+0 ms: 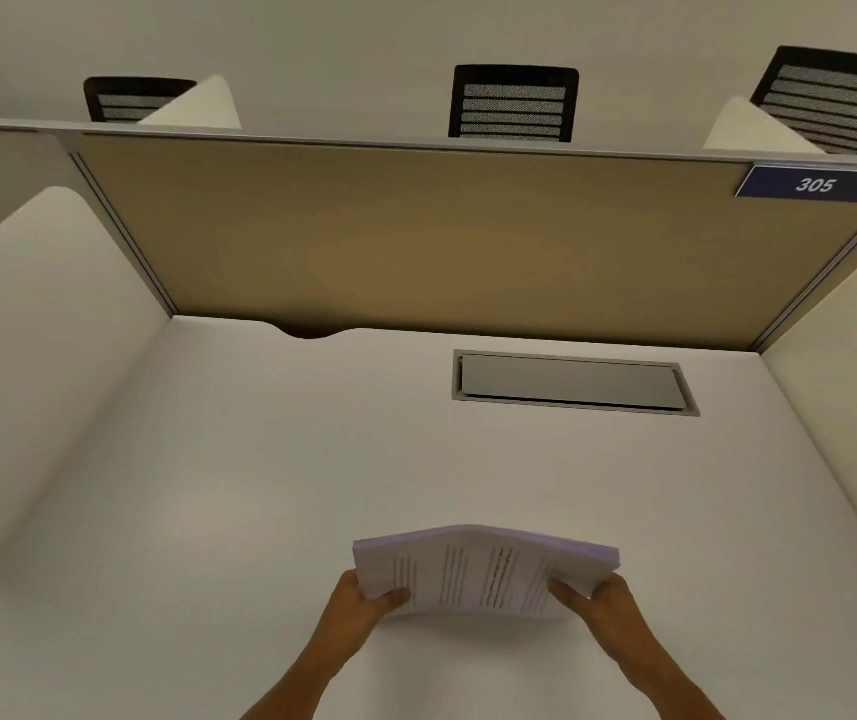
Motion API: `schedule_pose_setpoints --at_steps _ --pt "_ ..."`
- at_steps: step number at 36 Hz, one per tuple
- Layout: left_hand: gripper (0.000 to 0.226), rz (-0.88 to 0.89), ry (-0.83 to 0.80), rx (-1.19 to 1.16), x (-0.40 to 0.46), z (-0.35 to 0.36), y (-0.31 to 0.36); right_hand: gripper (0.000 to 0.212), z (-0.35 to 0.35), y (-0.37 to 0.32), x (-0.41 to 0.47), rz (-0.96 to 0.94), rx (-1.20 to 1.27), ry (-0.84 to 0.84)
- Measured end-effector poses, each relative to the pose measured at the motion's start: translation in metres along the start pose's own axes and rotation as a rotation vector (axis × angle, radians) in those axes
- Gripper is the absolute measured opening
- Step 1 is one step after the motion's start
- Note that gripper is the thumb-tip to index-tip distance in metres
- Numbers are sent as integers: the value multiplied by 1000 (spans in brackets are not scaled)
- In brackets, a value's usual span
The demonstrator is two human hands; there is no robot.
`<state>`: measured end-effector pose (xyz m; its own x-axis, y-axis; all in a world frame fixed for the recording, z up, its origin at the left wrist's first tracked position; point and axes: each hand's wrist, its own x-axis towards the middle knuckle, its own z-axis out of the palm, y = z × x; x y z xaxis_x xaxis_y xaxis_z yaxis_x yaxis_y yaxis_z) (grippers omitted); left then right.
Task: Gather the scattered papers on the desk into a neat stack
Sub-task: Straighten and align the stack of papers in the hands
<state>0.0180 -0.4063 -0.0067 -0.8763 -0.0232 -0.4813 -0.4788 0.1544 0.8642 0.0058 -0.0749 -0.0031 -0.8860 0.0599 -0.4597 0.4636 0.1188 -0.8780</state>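
A bowed stack of white printed papers (pixel 483 569) is held just above the white bench (pixel 260 459), each side clenched by the left hand (pixel 364 605) and right hand (pixel 603 600); loosened grip could let sheets fan out.

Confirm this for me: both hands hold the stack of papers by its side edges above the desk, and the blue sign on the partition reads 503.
One detail is wrong. The head view shows the blue sign reading 305, not 503. The rest stands: the left hand and right hand hold the stack of papers by its side edges above the desk.
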Motion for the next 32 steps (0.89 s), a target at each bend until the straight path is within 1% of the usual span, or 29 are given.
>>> schedule_pose_setpoints --at_steps 2,6,11,17,22,27,32 --pt "34 2 3 21 -1 0 -2 24 0 5 1 6 -23 -15" --pt "27 48 105 21 1 0 4 19 -2 4 5 -2 -13 44" --pt "25 92 143 -8 6 -1 17 18 -1 -9 5 -22 17 78" --pt "30 76 107 15 10 -3 17 25 0 -16 3 -43 14 60" --pt "27 73 142 24 7 -1 12 16 0 -14 2 -41 36 83" --pt "23 90 174 -20 4 -2 15 14 0 -16 1 -68 33 96" --pt "26 49 120 35 3 -2 6 20 2 -13 -1 -63 7 62"
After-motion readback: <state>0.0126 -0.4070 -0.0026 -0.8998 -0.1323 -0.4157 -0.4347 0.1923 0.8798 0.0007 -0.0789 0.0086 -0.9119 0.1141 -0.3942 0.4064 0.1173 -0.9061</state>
